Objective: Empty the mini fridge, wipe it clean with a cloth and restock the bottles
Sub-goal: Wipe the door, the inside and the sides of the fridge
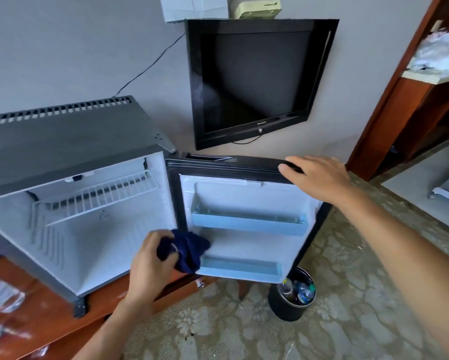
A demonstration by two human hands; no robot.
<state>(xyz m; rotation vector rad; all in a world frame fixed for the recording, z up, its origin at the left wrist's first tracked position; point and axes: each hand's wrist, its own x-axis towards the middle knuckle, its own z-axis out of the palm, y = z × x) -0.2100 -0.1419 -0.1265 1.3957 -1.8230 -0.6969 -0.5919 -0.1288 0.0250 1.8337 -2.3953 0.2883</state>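
Note:
The grey mini fridge point(62, 141) stands on a wooden desk with its door point(246, 201) swung wide open to the right. Its white inside holds only a wire shelf point(98, 196). Both light-blue door racks point(249, 224) hold nothing. My left hand point(150, 266) grips a bunched dark blue cloth point(187, 253) against the lower inner face of the door, near the hinge side. My right hand point(319, 175) rests on the door's top edge with the fingers over the black seal. Clear plastic bottles point(0, 297) lie blurred on the desk at the far left.
A black wall-mounted TV point(254, 79) hangs just behind the door. A dark waste bin point(291, 297) with discarded bottles stands on the patterned carpet below the door's corner. A wooden shelf unit point(413, 100) is at the right. The wooden desk point(49, 320) edge runs under the fridge.

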